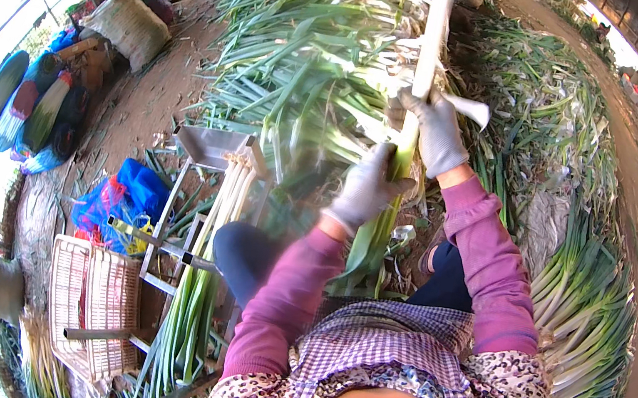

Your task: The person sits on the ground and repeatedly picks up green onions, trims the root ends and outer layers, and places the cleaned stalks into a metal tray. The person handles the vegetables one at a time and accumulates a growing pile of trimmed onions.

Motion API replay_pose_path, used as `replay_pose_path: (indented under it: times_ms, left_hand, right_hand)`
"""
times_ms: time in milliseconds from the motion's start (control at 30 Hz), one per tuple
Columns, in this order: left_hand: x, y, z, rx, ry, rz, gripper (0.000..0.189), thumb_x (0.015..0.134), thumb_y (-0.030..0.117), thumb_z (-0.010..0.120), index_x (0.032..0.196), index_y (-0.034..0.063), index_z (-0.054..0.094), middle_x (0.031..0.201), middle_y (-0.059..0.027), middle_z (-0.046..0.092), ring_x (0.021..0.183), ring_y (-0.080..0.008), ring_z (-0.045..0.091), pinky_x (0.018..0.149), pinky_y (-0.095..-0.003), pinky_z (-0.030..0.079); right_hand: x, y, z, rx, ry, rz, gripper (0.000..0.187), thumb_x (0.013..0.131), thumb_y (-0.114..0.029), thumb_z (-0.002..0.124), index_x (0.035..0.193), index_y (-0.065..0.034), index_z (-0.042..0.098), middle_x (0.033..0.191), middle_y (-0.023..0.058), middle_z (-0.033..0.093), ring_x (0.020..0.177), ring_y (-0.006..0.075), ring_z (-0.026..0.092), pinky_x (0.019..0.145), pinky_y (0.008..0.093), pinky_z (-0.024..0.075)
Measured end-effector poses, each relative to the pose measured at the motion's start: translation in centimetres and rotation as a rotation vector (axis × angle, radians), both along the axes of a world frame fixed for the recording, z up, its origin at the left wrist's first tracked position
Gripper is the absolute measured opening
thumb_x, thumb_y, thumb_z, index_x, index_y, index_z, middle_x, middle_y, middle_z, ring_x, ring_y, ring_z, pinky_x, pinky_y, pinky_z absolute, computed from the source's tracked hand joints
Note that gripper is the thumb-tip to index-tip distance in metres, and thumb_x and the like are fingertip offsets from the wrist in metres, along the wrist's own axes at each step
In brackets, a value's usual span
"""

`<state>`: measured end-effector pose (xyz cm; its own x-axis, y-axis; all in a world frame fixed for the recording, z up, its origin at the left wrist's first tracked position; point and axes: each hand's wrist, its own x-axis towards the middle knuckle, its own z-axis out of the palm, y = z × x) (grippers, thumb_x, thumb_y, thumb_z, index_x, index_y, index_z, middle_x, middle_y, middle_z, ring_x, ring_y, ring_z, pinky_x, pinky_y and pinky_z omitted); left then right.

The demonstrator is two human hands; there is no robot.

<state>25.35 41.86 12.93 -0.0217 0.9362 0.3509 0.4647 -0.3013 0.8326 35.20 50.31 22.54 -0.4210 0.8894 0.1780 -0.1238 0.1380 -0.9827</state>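
Note:
A large green onion (431, 41) runs lengthwise in front of me, its white shank pointing away and its green leaves hanging towards my lap. My gloved left hand (368, 187) grips it where the green begins. Farther up, my gloved right hand (441, 132) has its fingers around the white shank. A pale strip of outer layer (470, 109) sticks out to the right beside that hand. The far end of the stalk is blurred. Just beyond my hands lies a broad heap of untrimmed green onions (310, 65).
At left, a metal rack (185, 240) carries a bundle of cleaned green onions (195, 298). Beside it are a plastic basket (93, 300) and blue net bags (136, 194). Peeled leaf waste (544, 104) and more onions (583, 319) lie at right. A stuffed sack (126, 27) stands far left.

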Motion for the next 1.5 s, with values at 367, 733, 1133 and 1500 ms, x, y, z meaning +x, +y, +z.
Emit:
replay_pose_path:
  times_ms: [367, 733, 1133, 1500]
  left_hand:
    - [-21.0, -12.0, 17.8, 0.753, 0.059, 0.865, 0.034, 0.091, 0.029, 0.060, 0.106, -0.0011, 0.061, 0.098, -0.0094, 0.063, 0.089, -0.0155, 0.060, 0.078, -0.0314, 0.050]
    - [-31.3, -41.6, 15.6, -0.106, 0.387, 1.304, 0.038, 0.098, 0.025, 0.046, 0.129, 0.0026, 0.052, 0.113, -0.0077, 0.061, 0.103, -0.0196, 0.057, 0.097, -0.0292, 0.041]
    - [-33.2, -28.5, -24.1, -0.812, 0.472, 0.831, 0.025, 0.079, 0.012, 0.056, 0.104, 0.0079, 0.060, 0.088, -0.0210, 0.065, 0.081, -0.0410, 0.062, 0.070, -0.0482, 0.049]
    - [-31.8, -21.9, -9.6, -0.639, 0.170, 0.956, 0.029, 0.089, -0.001, 0.052, 0.118, 0.0003, 0.054, 0.108, -0.0105, 0.062, 0.088, -0.0159, 0.062, 0.070, -0.0267, 0.052]
  right_hand:
    - [-0.6, 0.4, 5.6, 0.387, 0.205, 0.136, 0.041, 0.090, -0.024, 0.060, 0.125, -0.0030, 0.053, 0.120, 0.0081, 0.059, 0.102, 0.0200, 0.060, 0.092, 0.0320, 0.0490]
    - [0.6, -0.9, -26.0, -0.637, -0.361, 0.098, 0.024, 0.090, -0.017, 0.059, 0.110, -0.0043, 0.056, 0.086, 0.0059, 0.062, 0.068, 0.0164, 0.061, 0.059, 0.0287, 0.0518]
    - [-3.7, -4.0, -31.6, -0.359, -0.885, 0.393, 0.034, 0.081, -0.022, 0.067, 0.108, -0.0017, 0.064, 0.098, 0.0116, 0.069, 0.088, 0.0167, 0.064, 0.078, 0.0295, 0.0500]
    - [-9.2, 20.3, -31.7, 0.141, -1.346, -0.209, 0.049, 0.081, -0.023, 0.062, 0.125, -0.0071, 0.049, 0.120, 0.0219, 0.056, 0.106, 0.0369, 0.057, 0.090, 0.0429, 0.0461]
